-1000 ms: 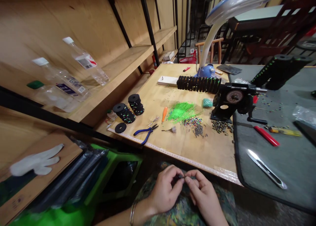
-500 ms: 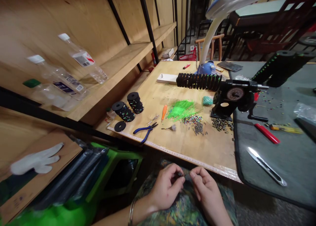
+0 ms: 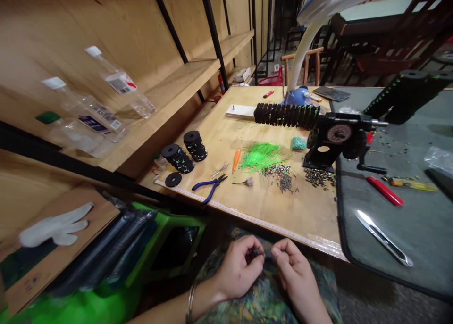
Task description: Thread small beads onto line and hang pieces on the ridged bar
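Low in the view, above my patterned lap, my left hand [image 3: 239, 267] pinches a small dark piece [image 3: 256, 252] between thumb and fingertips. My right hand [image 3: 293, 267] is curled close by, its fingertips a little to the right of that piece. Any fine thread between the hands is too small to tell. Both hands are below the front edge of the wooden workbench [image 3: 283, 215], which has a measuring tape [image 3: 247, 215] along it. Blue-handled pliers [image 3: 208, 187] and scattered beads [image 3: 278, 173] are the nearest tools and parts on the bench.
Stacked black discs [image 3: 184, 156], green bristles [image 3: 260, 156] and a hand-cranked winder [image 3: 336, 137] with a black coil stand on the bench. To the right, a grey mat [image 3: 399, 220] holds a flat blade and a red lighter. To the left are a green stool [image 3: 177, 225] and a white glove [image 3: 53, 232].
My right fingertips have drawn slightly away from the small piece, opening a small gap between the hands. The whole view has shifted slightly.
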`<state>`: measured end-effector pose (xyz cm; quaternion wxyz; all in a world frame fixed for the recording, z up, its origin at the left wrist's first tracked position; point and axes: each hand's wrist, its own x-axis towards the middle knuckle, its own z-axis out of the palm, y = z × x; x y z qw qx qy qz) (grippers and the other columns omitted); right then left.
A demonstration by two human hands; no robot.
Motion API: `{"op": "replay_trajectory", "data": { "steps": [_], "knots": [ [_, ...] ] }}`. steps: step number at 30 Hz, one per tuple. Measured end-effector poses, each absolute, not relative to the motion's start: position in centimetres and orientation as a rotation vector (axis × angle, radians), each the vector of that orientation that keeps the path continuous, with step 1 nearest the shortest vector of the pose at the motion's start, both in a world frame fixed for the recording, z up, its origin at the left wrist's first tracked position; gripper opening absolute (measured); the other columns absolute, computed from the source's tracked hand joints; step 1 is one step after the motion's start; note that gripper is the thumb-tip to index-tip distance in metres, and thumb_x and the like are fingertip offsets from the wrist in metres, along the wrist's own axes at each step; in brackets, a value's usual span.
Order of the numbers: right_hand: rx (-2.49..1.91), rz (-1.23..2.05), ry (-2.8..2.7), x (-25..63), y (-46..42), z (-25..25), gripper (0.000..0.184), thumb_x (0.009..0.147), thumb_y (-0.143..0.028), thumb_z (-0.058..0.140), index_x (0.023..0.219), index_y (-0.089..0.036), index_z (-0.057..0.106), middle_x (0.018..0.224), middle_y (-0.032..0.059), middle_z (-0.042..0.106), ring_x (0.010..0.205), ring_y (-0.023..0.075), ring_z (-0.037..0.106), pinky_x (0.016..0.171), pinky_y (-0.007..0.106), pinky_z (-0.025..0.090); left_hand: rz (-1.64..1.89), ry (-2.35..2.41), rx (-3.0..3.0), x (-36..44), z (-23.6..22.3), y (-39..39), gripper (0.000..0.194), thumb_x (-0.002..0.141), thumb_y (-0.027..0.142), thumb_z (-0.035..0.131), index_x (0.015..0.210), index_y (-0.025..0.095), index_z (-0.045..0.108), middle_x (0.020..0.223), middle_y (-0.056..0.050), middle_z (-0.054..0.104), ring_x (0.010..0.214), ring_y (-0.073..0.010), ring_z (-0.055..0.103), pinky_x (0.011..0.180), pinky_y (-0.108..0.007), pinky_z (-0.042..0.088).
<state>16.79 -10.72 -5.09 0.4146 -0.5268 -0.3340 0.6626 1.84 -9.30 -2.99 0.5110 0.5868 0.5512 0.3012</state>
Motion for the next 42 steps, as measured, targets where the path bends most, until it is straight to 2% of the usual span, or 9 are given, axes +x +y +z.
{"op": "replay_trajectory", "data": {
  "steps": [15, 25, 29, 31, 35, 38, 42],
  "knots": [
    [-1.321, 1.617, -0.826, 16.8, -10.9, -5.2, 0.049, 0.073, -0.068, 0.062, 0.070, -0.022, 0.045, 0.045, -0.0138, 0.026, 0.036, 0.0046, 0.019, 0.036, 0.017, 0.013, 0.709, 1.362, 1.417, 2.4, -2.9, -9.4, 0.007, 0.075, 0.017, 0.060, 0.071, 0.014, 0.065, 0.067, -0.004, 0.066, 0.062, -0.0147, 0.057, 0.059, -0.022, 0.044],
    [-1.309, 1.641, -0.886, 17.0, -10.9, -5.1, 0.048, 0.075, -0.067, 0.061, 0.073, -0.021, 0.049, 0.048, -0.0127, 0.027, 0.040, 0.0057, 0.018, 0.039, 0.019, 0.012, 0.734, 1.355, 1.465, 2.2, -2.2, -9.2, 0.008, 0.076, 0.020, 0.064, 0.070, 0.015, 0.067, 0.067, -0.003, 0.064, 0.063, -0.0150, 0.056, 0.061, -0.023, 0.042],
    [-1.343, 1.629, -1.038, 17.5, -10.9, -5.3, 0.040, 0.076, -0.056, 0.066, 0.088, -0.018, 0.061, 0.050, -0.0121, 0.026, 0.044, 0.0075, 0.020, 0.043, 0.021, 0.016, 0.770, 1.320, 1.331, 1.6, -2.0, -9.1, 0.013, 0.080, 0.020, 0.058, 0.091, 0.015, 0.065, 0.078, -0.004, 0.064, 0.072, -0.0159, 0.058, 0.066, -0.024, 0.045],
    [-1.331, 1.658, -1.177, 17.6, -11.1, -5.6, 0.033, 0.078, -0.049, 0.065, 0.083, -0.017, 0.064, 0.049, -0.0116, 0.024, 0.045, 0.0081, 0.022, 0.045, 0.021, 0.019, 0.784, 1.337, 1.329, 1.4, -1.8, -9.1, 0.014, 0.082, 0.020, 0.056, 0.093, 0.016, 0.063, 0.079, -0.004, 0.062, 0.073, -0.0156, 0.057, 0.068, -0.024, 0.046],
    [-1.307, 1.630, -1.312, 17.4, -11.2, -5.7, 0.025, 0.082, -0.038, 0.057, 0.068, -0.018, 0.056, 0.049, -0.0107, 0.027, 0.047, 0.0088, 0.024, 0.047, 0.022, 0.021, 0.798, 1.333, 1.420, 1.4, -1.5, -8.9, 0.011, 0.083, 0.019, 0.055, 0.092, 0.016, 0.061, 0.080, -0.003, 0.061, 0.074, -0.0156, 0.056, 0.070, -0.025, 0.045],
    [-1.330, 1.568, -1.304, 17.3, -11.1, -5.2, 0.020, 0.081, -0.032, 0.054, 0.065, -0.021, 0.048, 0.050, -0.0107, 0.027, 0.047, 0.0091, 0.025, 0.046, 0.022, 0.022, 0.841, 1.332, 1.406, 1.4, -1.5, -8.8, 0.010, 0.085, 0.022, 0.053, 0.092, 0.016, 0.059, 0.080, -0.003, 0.060, 0.074, -0.0155, 0.056, 0.069, -0.025, 0.046],
    [-1.322, 1.497, -1.339, 17.4, -11.2, -4.9, 0.015, 0.077, -0.024, 0.050, 0.064, -0.022, 0.044, 0.051, -0.0099, 0.029, 0.047, 0.0094, 0.027, 0.046, 0.022, 0.023, 0.905, 1.369, 1.353, 1.3, -1.8, -8.7, 0.011, 0.088, 0.025, 0.052, 0.092, 0.017, 0.057, 0.083, -0.003, 0.059, 0.073, -0.0149, 0.056, 0.068, -0.025, 0.045]
  ]
}}
